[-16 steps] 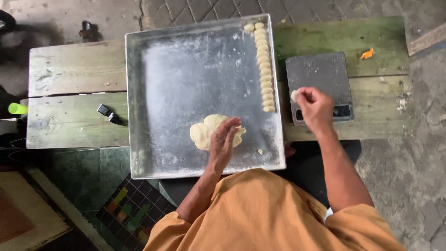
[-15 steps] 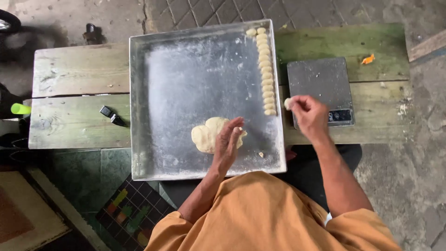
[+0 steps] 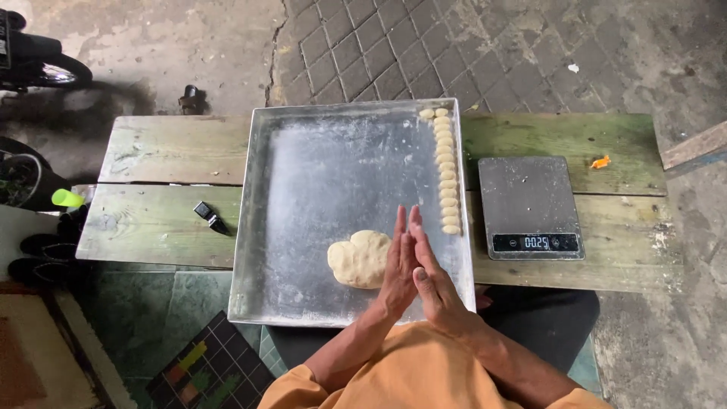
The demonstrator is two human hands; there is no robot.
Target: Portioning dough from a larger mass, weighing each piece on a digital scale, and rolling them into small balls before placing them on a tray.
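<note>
Hands (image 3: pixel 415 265): 2 pressed together | dough lump (image 3: pixel 360 258): 1 | tray (image 3: pixel 318 174): 1

Person at bottom centre of frame: loose orange cloth top w/ sleeves pushed up to approx. the elbows, forearms bare. Bare left hand (image 3: pixel 399 265) and bare right hand (image 3: pixel 430 274), no gloves, rings or watch visible.

A weathered wooden desk (image 3: pixel 174 151), w/ green-stained planks, is set outdoors. Grey paving blocks (image 3: pixel 485 45) and cracked concrete (image 3: pixel 189 45) are seen behind it; green floor tiles (image 3: pixel 182 303) are seen below. Daylight is soft.
</note>
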